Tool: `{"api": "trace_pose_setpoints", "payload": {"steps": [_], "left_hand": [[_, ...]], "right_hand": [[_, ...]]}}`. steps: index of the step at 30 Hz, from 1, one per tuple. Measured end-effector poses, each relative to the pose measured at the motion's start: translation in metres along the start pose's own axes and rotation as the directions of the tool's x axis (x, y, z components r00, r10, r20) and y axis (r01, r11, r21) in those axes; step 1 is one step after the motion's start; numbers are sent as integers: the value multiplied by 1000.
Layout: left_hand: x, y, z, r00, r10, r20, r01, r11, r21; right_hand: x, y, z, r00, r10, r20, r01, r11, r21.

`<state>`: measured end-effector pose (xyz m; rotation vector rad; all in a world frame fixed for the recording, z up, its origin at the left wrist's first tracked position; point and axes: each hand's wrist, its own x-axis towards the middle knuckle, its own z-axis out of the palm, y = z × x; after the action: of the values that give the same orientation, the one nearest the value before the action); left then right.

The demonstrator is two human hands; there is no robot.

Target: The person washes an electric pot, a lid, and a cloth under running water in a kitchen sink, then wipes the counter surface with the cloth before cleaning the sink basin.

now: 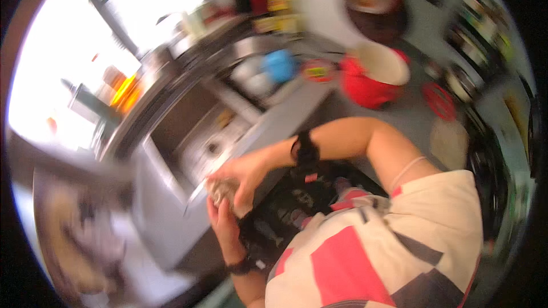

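Both of my hands meet over the front edge of a metal sink (pixel 180 109), around a small crumpled grey-brown thing (pixel 224 190). It looks like a cloth, but blur hides its exact kind. My right hand (pixel 248 173), with a black watch at the wrist, grips it from above. From the near side my left hand (pixel 224 222), with a dark band on the wrist, holds it with curled fingers. In the basin, a drain hole (pixel 212 148) shows beyond the hands, and a small yellowish piece (pixel 224 117) lies near the far wall.
Right of the basin sit a blue container (pixel 278 65) and white dishes (pixel 252 77). Farther right stand a red pot (pixel 372 85) and a red openwork trivet (pixel 440 101). Bottles and an orange item (pixel 126 92) line the window ledge. Blurred cloth-like material (pixel 94 235) lies at lower left.
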<state>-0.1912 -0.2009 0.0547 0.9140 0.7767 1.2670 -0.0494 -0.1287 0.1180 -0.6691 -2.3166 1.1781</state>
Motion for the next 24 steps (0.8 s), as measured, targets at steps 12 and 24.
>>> {"api": "trace_pose_setpoints", "payload": {"steps": [12,24], "left_hand": [[85,15,100,845,-280,457,7,859,512],[56,53,-208,877,-454,-158,463,710,531]], "right_hand": [[-351,-48,-123,85,444,-892,-632,716,296],[-399,220,-252,-21,429,-903,-987,134,86]]}}
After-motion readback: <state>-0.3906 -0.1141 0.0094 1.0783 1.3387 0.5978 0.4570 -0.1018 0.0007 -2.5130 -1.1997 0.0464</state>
